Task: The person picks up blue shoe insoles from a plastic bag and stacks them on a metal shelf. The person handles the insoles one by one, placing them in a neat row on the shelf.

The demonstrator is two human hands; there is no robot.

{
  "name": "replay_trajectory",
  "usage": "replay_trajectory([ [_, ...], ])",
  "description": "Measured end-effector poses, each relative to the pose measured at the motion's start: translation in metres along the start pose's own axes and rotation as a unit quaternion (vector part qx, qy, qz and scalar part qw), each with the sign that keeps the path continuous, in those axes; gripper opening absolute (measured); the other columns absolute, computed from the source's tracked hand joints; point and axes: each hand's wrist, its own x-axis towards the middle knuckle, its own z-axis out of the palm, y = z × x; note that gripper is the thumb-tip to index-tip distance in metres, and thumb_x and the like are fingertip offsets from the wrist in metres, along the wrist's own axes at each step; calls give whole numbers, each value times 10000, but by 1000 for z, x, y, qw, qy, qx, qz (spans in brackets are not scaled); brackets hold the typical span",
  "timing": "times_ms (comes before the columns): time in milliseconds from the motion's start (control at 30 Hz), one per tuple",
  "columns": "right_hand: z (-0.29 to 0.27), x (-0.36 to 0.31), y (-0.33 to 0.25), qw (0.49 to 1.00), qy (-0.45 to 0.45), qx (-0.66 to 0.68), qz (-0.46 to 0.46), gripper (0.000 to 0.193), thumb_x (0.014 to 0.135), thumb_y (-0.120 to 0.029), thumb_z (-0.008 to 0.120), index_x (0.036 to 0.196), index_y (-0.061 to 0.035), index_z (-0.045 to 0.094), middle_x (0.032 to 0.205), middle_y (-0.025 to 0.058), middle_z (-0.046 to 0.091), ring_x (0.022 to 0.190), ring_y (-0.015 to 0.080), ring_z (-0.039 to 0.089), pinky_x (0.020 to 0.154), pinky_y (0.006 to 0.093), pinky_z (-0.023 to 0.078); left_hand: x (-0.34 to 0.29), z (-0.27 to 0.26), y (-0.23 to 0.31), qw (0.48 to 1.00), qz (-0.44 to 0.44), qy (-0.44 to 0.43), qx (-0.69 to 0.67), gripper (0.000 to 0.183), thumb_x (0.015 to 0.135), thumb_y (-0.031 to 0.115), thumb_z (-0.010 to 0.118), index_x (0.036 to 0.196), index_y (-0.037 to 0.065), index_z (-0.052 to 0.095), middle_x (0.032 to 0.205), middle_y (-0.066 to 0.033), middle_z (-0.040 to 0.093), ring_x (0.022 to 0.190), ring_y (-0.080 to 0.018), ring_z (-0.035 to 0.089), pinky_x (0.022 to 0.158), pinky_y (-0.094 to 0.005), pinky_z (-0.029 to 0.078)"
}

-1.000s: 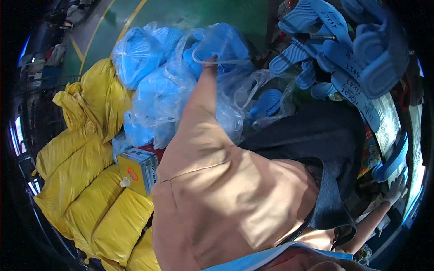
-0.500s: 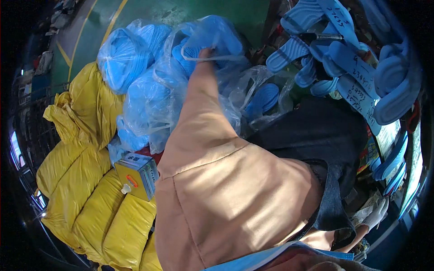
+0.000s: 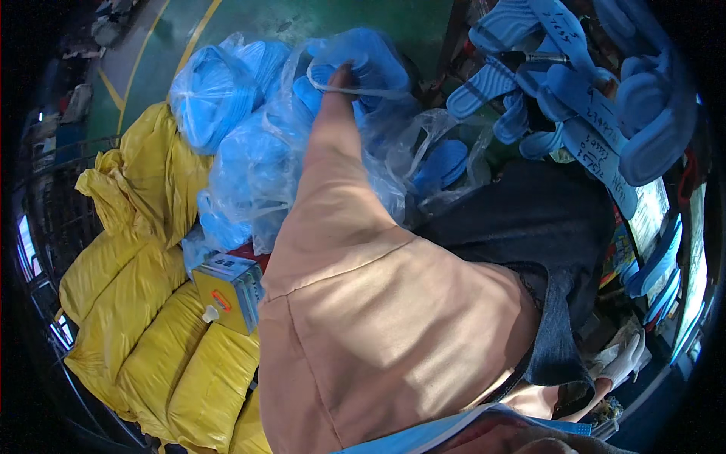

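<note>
Yellow sacks (image 3: pixel 162 356) lie left of the clear bag (image 3: pixel 378 94), your reference. Right of this bag, blue footwear pieces (image 3: pixel 594 129) carry black handwriting. Below and left of it, the yellow can (image 3: pixel 227 299) bears printing. The bag contains blue slippers (image 3: pixel 306 92). Your left hand (image 3: pixel 342 77) is at them, inside the bag mouth; finger opening and grip cannot be determined. Your right hand (image 3: pixel 626 359), blurred, is well below and right; its finger opening and grip cannot be determined.

Factory workshop, green painted floor (image 3: pixel 412 30), yellow marking lines (image 3: pixel 197 36), bagged blue footwear (image 3: pixel 208 98), bulging yellow sacks (image 3: pixel 113 280)
</note>
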Motion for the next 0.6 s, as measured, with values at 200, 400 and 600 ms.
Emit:
replay_trajectory([
  [200,10,-5,35,999,8,46,-27,449,1006,-297,481,1340,-2,532,1350,122,544,1224,230,509,1027,342,399,-88,-7,66,906,277,-171,270,342,882,213,597,1143,-7,623,1142,-187,660,1016,-337,647,893,-544,513],
  [400,27,-18,-23,992,-36,114,-43,429,1001,-230,493,1355,12,511,1328,142,559,1221,206,519,998,335,436,-226,29,118,897,147,60,412,404,780,275,745,1046,-22,678,1061,-142,700,978,-251,663,883,-393,516],
  [600,43,-15,-83,971,-102,50,-208,405,980,-141,500,1360,0,506,1308,138,578,1240,231,512,1060,357,380,-399,89,132,393,334,161,841,525,686,274,780,1114,0,648,1099,-206,678,1025,-352,646,879,-433,498],
])
